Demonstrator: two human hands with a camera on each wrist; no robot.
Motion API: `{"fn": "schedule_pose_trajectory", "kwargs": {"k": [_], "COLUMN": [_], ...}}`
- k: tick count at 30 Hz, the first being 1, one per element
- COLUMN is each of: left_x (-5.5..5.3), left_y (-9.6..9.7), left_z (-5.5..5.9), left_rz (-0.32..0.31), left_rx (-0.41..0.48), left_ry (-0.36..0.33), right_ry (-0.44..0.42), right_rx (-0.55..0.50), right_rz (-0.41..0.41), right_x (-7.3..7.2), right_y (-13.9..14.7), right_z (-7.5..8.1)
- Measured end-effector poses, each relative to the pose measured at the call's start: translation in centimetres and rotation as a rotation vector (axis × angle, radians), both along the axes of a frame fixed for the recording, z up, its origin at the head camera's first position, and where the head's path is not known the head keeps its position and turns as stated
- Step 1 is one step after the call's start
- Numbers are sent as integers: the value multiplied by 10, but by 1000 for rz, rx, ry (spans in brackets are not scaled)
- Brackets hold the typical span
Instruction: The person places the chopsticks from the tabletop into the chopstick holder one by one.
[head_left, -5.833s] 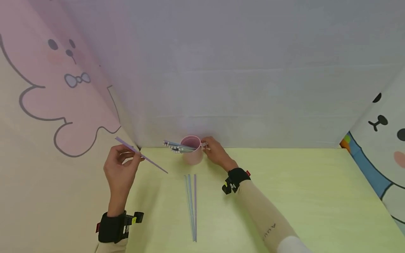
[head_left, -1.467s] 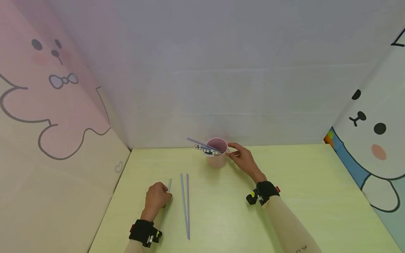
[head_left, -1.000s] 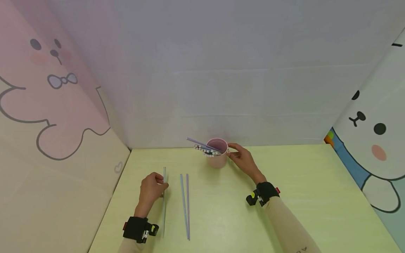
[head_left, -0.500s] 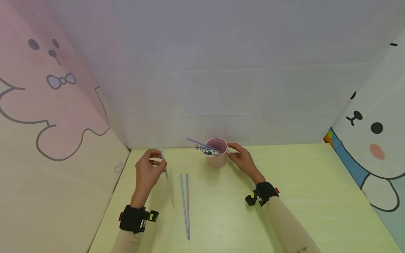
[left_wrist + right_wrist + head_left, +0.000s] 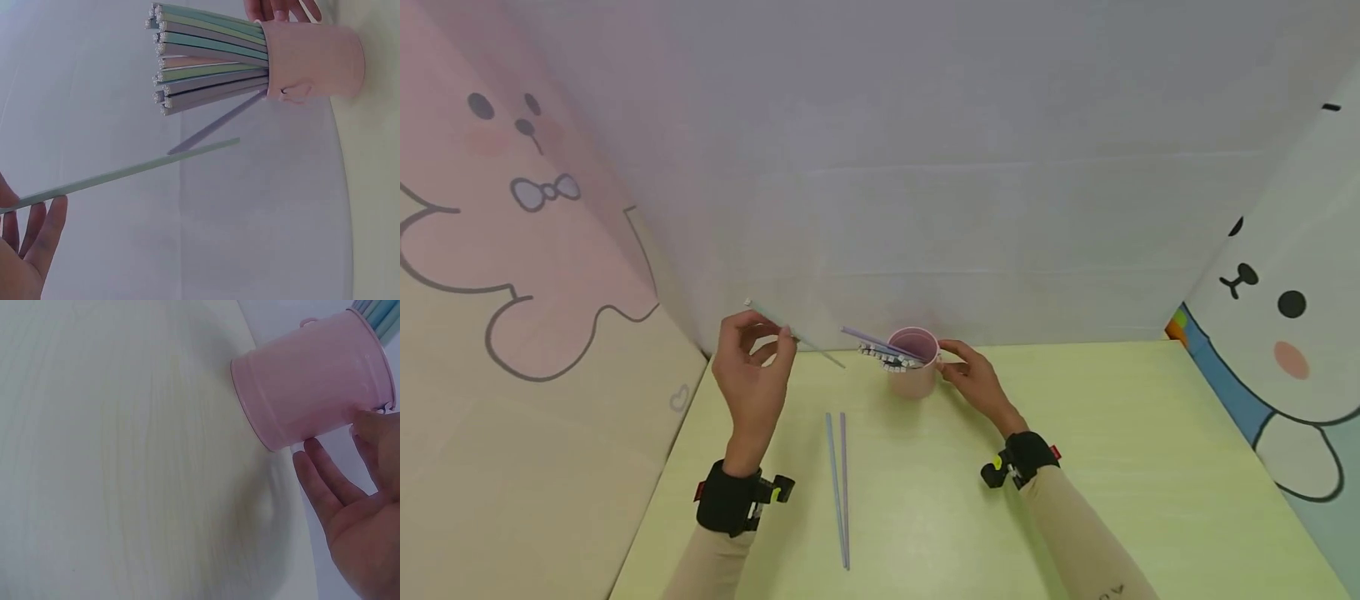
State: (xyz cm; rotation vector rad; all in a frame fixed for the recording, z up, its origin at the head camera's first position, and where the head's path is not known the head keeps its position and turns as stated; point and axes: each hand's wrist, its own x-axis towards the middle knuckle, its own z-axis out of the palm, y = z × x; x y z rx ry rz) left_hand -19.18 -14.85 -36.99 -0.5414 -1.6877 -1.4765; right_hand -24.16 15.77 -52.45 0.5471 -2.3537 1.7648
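Note:
My left hand (image 5: 756,375) pinches a slim pale green pencil (image 5: 814,344) with a sparkly white end, raised above the table's back edge and slanting down to the right. In the left wrist view this pencil (image 5: 125,172) crosses in front of a lilac pencil (image 5: 215,125) leaning out of a pink bucket (image 5: 312,59). Several pastel pencils (image 5: 212,47) with crystal-like white tops fan from it. My right hand (image 5: 977,379) holds the side of the bucket (image 5: 913,382) near its rim; in the right wrist view its fingers (image 5: 325,481) touch the wall below a handle lug.
A blue pencil (image 5: 836,487) and a lilac pencil (image 5: 846,487) lie side by side on the pale yellow table (image 5: 940,517), nearly meeting at their near ends. A whitish backdrop (image 5: 925,167) rises behind the table, with cartoon-printed sheets at both sides.
My left hand has lifted the green pencil off the table, moved it up and back, and turned it to slant toward the bucket. The lilac pencil held earliest now leans in the bucket.

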Motion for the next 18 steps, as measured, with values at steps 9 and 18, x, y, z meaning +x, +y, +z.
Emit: {"fn": "schedule_pose_trajectory", "kwargs": {"k": [9, 18], "left_x": [-2, -6], "left_y": [10, 31], "left_z": [8, -5], "left_rz": [-127, -210], "left_rx": [168, 154], "left_ry": [130, 142], "right_ry": [-19, -12], "right_rx": [-25, 0], "right_rz": [10, -9], "right_x": [-10, -14], "right_y": [1, 5], "right_z": [-13, -26]}}
